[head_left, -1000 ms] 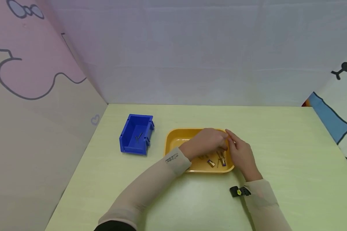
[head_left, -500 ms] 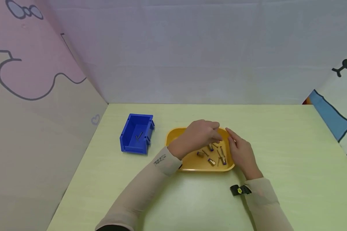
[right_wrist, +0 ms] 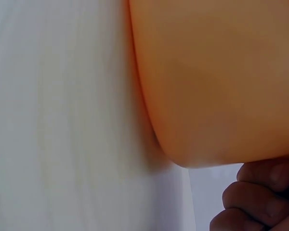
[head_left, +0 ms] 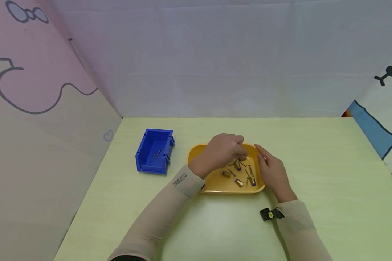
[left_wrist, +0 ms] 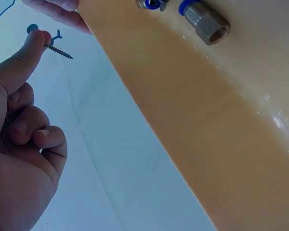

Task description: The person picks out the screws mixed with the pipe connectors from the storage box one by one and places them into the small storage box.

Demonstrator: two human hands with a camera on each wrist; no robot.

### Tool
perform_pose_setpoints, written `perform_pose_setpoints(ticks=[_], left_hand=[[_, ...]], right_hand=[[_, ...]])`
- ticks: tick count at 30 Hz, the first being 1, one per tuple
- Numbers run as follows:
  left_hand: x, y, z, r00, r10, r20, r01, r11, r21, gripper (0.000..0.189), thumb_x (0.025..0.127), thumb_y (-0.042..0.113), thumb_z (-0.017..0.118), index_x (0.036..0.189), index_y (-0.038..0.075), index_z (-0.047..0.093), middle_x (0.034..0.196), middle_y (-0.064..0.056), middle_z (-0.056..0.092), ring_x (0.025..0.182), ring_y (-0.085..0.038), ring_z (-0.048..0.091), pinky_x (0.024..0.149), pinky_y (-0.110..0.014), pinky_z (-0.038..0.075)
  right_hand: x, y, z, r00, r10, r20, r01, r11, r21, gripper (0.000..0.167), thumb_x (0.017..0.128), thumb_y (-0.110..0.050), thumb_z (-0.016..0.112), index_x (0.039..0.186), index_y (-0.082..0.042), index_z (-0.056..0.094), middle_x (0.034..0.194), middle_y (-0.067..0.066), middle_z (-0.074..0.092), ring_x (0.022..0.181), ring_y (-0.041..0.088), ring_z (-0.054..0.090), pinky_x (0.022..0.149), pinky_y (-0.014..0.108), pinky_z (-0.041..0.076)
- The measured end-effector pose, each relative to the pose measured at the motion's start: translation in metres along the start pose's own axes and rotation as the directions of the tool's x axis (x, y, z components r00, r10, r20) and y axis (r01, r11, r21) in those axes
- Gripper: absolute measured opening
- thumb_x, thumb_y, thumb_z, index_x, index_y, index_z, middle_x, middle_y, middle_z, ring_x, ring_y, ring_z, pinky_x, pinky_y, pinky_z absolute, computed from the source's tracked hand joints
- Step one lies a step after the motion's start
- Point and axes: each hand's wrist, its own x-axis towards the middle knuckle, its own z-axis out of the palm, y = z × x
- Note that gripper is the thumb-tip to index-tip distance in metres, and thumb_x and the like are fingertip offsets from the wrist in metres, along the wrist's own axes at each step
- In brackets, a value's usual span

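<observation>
My left hand is over the yellow tray, its thumb and forefinger pinching a small screw whose threaded tip points away from the fingers; the other fingers curl toward the palm. At the tray's right end, my right hand grips the rim, and in the right wrist view its curled fingers sit against the tray's outer wall. Several brass-coloured fittings with blue collars, such as one fitting near the front, lie in the tray among loose screws.
A blue open-front bin stands left of the tray with a couple of screws inside. Behind the pale yellow-green table rises a white cloth wall. A dark strap shows at the right wrist.
My left hand has drawn back left from beside the right hand, uncovering more fittings and screws, and dipped slightly in the last half second. The right hand stays at the tray's rim.
</observation>
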Motion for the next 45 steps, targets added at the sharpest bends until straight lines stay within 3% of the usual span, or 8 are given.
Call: perform_pose_setpoints(ticks=[7, 16, 21, 25, 30, 33, 41, 45], left_hand=[[0.0, -0.005, -0.003, 0.997, -0.078, -0.005, 0.078, 0.994, 0.071, 0.016, 0.09, 0.04, 0.071, 0.101, 0.032, 0.081, 0.071, 0.007, 0.045, 0.057, -0.009, 0.037, 0.058, -0.025, 0.026], [-0.001, -0.014, -0.006, 0.984, -0.148, -0.104, 0.156, 0.985, 0.071, 0.014, 0.091, 0.039, 0.072, 0.1, 0.035, 0.081, 0.069, 0.007, 0.043, 0.058, -0.009, 0.038, 0.063, -0.027, 0.021], [-0.002, -0.02, -0.006, 0.975, -0.204, -0.094, 0.212, 0.973, 0.092, 0.014, 0.091, 0.039, 0.071, 0.102, 0.038, 0.08, 0.072, 0.009, 0.047, 0.059, -0.009, 0.04, 0.064, -0.029, 0.022], [-0.003, -0.028, -0.008, 0.959, -0.27, -0.085, 0.28, 0.951, 0.132, 0.014, 0.092, 0.039, 0.069, 0.102, 0.041, 0.079, 0.073, 0.009, 0.048, 0.061, -0.01, 0.041, 0.066, -0.03, 0.022], [-0.006, -0.039, -0.012, 0.927, -0.368, -0.074, 0.375, 0.917, 0.136, 0.015, 0.094, 0.036, 0.067, 0.104, 0.04, 0.079, 0.075, 0.008, 0.052, 0.064, -0.012, 0.043, 0.068, -0.033, 0.021], [-0.008, -0.046, -0.014, 0.9, -0.431, -0.066, 0.436, 0.891, 0.125, 0.016, 0.095, 0.034, 0.068, 0.105, 0.038, 0.079, 0.077, 0.008, 0.056, 0.063, -0.012, 0.044, 0.068, -0.034, 0.019], [-0.014, -0.061, -0.017, 0.793, -0.609, 0.001, 0.608, 0.792, 0.053, 0.014, 0.094, 0.031, 0.07, 0.103, 0.033, 0.081, 0.088, 0.011, 0.071, 0.071, -0.009, 0.053, 0.068, -0.033, 0.023], [-0.018, -0.067, -0.021, 0.753, -0.656, 0.045, 0.654, 0.754, 0.063, 0.014, 0.094, 0.033, 0.07, 0.103, 0.033, 0.081, 0.094, 0.012, 0.073, 0.079, -0.01, 0.059, 0.072, -0.034, 0.033]], right_hand=[[0.001, 0.003, 0.002, 1.0, -0.013, -0.003, 0.013, 1.0, -0.003, 0.044, 0.109, -0.028, 0.039, 0.149, -0.013, 0.048, 0.058, 0.003, 0.041, 0.051, 0.019, 0.037, 0.051, 0.031, 0.036], [0.002, 0.005, 0.003, 1.0, -0.002, -0.003, 0.002, 1.0, -0.009, 0.044, 0.109, -0.03, 0.038, 0.15, -0.014, 0.047, 0.057, 0.003, 0.04, 0.051, 0.019, 0.037, 0.051, 0.032, 0.035], [0.0, 0.005, 0.003, 1.0, 0.006, -0.003, -0.006, 1.0, -0.008, 0.045, 0.109, -0.031, 0.038, 0.15, -0.015, 0.047, 0.057, 0.003, 0.04, 0.05, 0.019, 0.036, 0.051, 0.032, 0.035], [0.0, 0.006, 0.004, 1.0, -0.002, -0.011, 0.002, 1.0, -0.015, 0.044, 0.109, -0.03, 0.038, 0.15, -0.015, 0.047, 0.057, 0.003, 0.039, 0.051, 0.019, 0.035, 0.052, 0.033, 0.034], [0.001, 0.006, 0.005, 1.0, -0.011, -0.016, 0.01, 1.0, -0.015, 0.044, 0.109, -0.029, 0.038, 0.149, -0.014, 0.048, 0.057, 0.003, 0.038, 0.051, 0.019, 0.034, 0.052, 0.033, 0.033], [0.001, 0.006, 0.004, 1.0, -0.005, -0.011, 0.005, 1.0, -0.009, 0.044, 0.109, -0.029, 0.038, 0.15, -0.014, 0.047, 0.057, 0.003, 0.038, 0.052, 0.019, 0.034, 0.052, 0.033, 0.033], [0.0, 0.005, 0.003, 1.0, 0.002, 0.0, -0.002, 1.0, -0.003, 0.045, 0.109, -0.03, 0.037, 0.15, -0.015, 0.046, 0.057, 0.003, 0.038, 0.052, 0.019, 0.035, 0.052, 0.032, 0.034], [0.0, 0.005, 0.003, 1.0, 0.004, 0.002, -0.004, 1.0, -0.001, 0.045, 0.109, -0.03, 0.037, 0.151, -0.015, 0.046, 0.057, 0.003, 0.038, 0.051, 0.019, 0.036, 0.052, 0.032, 0.034]])
